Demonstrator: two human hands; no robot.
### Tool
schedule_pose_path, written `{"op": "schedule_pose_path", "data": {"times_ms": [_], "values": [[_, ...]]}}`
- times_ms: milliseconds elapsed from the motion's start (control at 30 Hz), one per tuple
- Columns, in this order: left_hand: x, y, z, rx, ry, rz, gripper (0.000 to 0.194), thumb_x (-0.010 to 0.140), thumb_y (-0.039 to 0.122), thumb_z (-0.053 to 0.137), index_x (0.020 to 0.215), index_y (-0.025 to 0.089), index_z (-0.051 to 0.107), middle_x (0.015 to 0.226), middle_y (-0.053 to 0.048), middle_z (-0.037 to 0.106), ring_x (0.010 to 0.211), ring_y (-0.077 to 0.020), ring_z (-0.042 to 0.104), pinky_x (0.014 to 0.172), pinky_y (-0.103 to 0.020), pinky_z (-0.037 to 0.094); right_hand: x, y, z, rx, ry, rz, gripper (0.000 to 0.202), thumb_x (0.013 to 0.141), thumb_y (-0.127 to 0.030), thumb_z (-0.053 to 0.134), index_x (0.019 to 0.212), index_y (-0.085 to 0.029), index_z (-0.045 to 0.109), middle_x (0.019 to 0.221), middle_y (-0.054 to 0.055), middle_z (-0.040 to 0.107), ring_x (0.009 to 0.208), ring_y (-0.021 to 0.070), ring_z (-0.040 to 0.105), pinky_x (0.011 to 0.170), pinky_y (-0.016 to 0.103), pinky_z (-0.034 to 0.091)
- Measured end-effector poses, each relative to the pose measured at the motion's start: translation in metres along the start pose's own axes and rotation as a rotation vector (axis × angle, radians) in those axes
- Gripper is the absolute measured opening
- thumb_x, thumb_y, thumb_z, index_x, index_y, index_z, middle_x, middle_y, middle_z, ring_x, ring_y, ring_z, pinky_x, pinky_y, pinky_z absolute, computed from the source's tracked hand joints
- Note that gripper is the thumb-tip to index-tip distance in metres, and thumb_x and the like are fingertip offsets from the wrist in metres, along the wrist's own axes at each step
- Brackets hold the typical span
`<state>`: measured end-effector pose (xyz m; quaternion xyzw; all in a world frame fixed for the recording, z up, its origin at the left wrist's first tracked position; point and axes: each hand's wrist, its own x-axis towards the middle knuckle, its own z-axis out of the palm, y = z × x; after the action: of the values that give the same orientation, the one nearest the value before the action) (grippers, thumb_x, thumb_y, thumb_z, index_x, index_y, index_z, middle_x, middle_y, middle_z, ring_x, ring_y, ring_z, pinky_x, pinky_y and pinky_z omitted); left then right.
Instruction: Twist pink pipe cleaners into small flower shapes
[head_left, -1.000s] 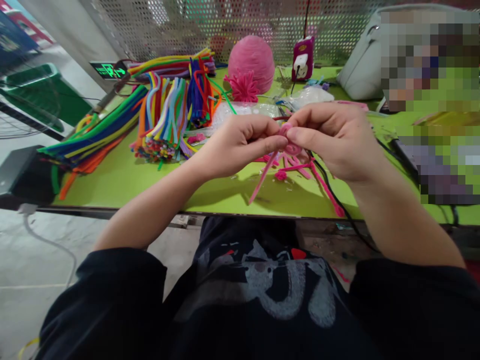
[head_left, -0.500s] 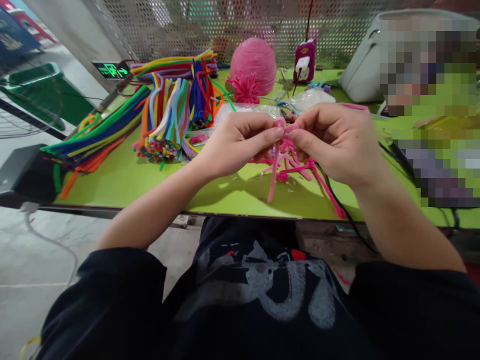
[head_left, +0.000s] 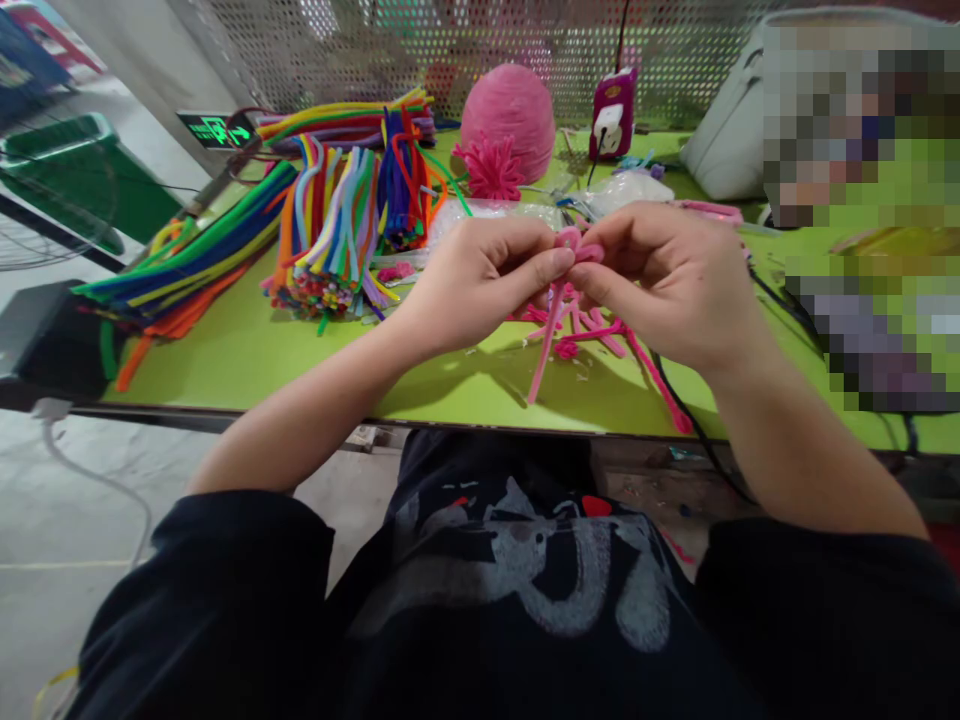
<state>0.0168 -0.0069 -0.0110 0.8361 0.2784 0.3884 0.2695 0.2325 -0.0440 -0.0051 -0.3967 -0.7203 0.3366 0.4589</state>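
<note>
A light pink pipe cleaner (head_left: 547, 340) is bent into small loops at its top, and its straight end hangs down over the green table (head_left: 315, 375). My left hand (head_left: 480, 280) pinches it between thumb and index finger from the left. From the right, my right hand (head_left: 667, 285) pinches the looped part with thumb and fingertips. Beneath and behind the hands lie several pink pieces (head_left: 592, 330), one darker strip (head_left: 658, 378) reaching toward the table's front edge.
Bundles of coloured pipe cleaners (head_left: 322, 240) lie at the left. Behind are a pink ball (head_left: 510, 115), a pink tufted piece (head_left: 491, 168) and a purple power socket (head_left: 611, 115). A black cable (head_left: 701, 440) crosses the front edge. A pale bucket (head_left: 724, 120) stands back right.
The top of the pink pipe cleaner now shows wider loops between my fingertips, and its hanging end has swung slightly left. Both hands keep their pinch. The view has shifted slightly.
</note>
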Motion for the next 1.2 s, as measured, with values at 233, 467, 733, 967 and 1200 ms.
{"op": "schedule_pose_path", "data": {"times_ms": [233,467,733,967,1200], "values": [[0.002,0.001,0.001,-0.156,-0.084,-0.050,0.050,0.111,0.056,0.055,0.078,0.020,0.061,0.065,0.000,0.049,0.063,-0.0134,0.061,0.053,-0.026,0.050,-0.010,-0.001,0.000,-0.310,0.049,-0.267,0.009,0.101,-0.021,0.073,0.095,-0.028,0.071,0.093,0.004,0.068,0.084,0.0188,0.060,0.083,0.035,0.053],[0.002,0.007,-0.003,-0.462,-0.262,-0.235,0.051,0.109,0.057,0.058,0.075,0.020,0.058,0.059,0.003,0.043,0.046,-0.0072,0.038,0.042,-0.025,0.030,0.026,-0.034,-0.020,-0.776,-0.459,-0.555,0.037,0.095,-0.025,0.072,0.063,-0.024,0.055,0.071,0.001,0.055,0.068,0.0156,0.039,0.073,0.036,0.046],[0.004,0.001,0.000,-0.335,0.041,-0.097,0.046,0.112,0.052,0.055,0.078,0.021,0.055,0.065,0.003,0.042,0.058,-0.0094,0.050,0.055,-0.024,0.041,0.036,-0.024,-0.029,-0.367,-0.192,-0.382,0.013,0.094,-0.028,0.079,0.106,-0.029,0.077,0.095,0.003,0.074,0.086,0.0151,0.065,0.087,0.032,0.056],[0.001,0.001,-0.002,-0.110,0.283,0.093,0.041,0.111,0.046,0.061,0.078,0.020,0.060,0.070,0.002,0.047,0.074,-0.0116,0.065,0.068,-0.024,0.051,0.023,-0.006,0.008,0.012,-0.031,-0.177,0.027,0.094,-0.046,0.085,0.096,-0.023,0.070,0.084,0.001,0.069,0.070,0.0141,0.066,0.062,0.029,0.057],[0.005,0.006,-0.006,-0.342,0.182,-0.017,0.042,0.105,0.030,0.071,0.068,0.019,0.054,0.062,0.003,0.044,0.060,-0.0086,0.050,0.056,-0.021,0.040,0.027,-0.017,-0.006,-0.541,0.040,-0.579,0.008,0.104,-0.029,0.068,0.098,-0.026,0.071,0.091,0.003,0.076,0.081,0.0201,0.072,0.075,0.038,0.062]]}}
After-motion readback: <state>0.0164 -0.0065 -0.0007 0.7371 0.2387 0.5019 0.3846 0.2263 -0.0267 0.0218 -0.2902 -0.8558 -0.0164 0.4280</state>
